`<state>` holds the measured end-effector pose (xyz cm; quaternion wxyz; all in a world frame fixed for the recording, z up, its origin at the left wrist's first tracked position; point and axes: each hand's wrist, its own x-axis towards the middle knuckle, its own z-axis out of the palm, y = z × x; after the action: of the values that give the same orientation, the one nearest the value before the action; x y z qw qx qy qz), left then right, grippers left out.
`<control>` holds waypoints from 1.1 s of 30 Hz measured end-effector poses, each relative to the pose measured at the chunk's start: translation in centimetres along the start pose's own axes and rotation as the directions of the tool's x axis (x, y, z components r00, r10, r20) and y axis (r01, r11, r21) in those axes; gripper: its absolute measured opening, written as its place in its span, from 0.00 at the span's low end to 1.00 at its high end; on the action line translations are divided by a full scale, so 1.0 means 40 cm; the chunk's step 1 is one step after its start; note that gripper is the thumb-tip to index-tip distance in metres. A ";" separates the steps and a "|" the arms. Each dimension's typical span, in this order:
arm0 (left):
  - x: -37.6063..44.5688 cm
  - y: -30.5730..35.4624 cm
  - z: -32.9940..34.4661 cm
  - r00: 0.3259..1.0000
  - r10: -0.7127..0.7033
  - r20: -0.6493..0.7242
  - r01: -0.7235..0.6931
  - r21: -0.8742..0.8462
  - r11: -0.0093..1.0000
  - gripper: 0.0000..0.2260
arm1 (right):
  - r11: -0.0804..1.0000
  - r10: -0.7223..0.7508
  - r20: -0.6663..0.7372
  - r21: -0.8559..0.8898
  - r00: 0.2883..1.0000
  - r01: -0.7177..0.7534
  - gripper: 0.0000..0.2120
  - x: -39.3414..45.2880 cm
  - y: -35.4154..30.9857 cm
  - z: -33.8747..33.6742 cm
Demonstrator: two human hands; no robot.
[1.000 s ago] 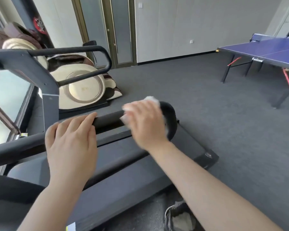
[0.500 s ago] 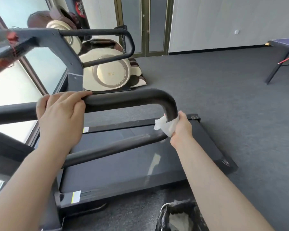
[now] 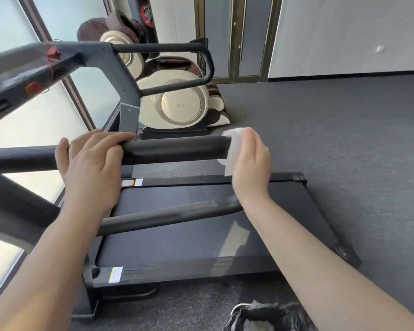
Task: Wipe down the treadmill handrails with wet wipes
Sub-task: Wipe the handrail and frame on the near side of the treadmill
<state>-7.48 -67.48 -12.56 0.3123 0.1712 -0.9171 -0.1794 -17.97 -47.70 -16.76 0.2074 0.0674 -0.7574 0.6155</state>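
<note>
Fingers of the left hand (image 3: 91,163) are curling over the near handrail (image 3: 175,149), gripping it. At the rail's outer bend, the right hand (image 3: 251,161) is clutching a white wet wipe (image 3: 233,149) against the bar. Below them, the treadmill deck (image 3: 201,237) is lying on grey carpet (image 3: 344,139).

My left hand (image 3: 91,163) sits on the top rail (image 3: 175,149), blocking that stretch; between it and my right hand (image 3: 249,163) the rail is bare. The gap down to the lower rail (image 3: 167,217) is open. A bin (image 3: 268,316) stands below my right arm.
</note>
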 end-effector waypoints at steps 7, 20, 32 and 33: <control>-0.002 0.009 0.000 1.000 -0.010 -0.006 0.010 -0.024 1.000 0.23 | 0.704 0.629 -0.016 0.435 0.777 -0.561 0.16 -0.041 0.120 -0.031; 0.005 -0.104 -0.082 0.966 0.210 0.152 -0.211 -0.012 0.977 0.17 | 0.583 -0.484 0.324 -0.573 0.813 0.576 0.26 -0.107 -0.069 0.075; 0.004 -0.438 -0.224 0.986 0.161 -0.042 -0.154 0.147 0.977 0.18 | 0.424 -0.593 0.559 -0.395 0.579 0.815 0.22 -0.261 -0.219 0.405; 0.007 -0.465 -0.241 0.985 0.169 -0.045 -0.158 0.175 0.972 0.18 | 0.479 -0.579 0.502 -0.428 0.642 0.766 0.21 -0.258 -0.213 0.392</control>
<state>2.21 -86.06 -13.38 0.3376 0.1264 -0.9302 -0.0687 -9.21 -66.30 -15.61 0.3312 0.3809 -0.8429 0.1865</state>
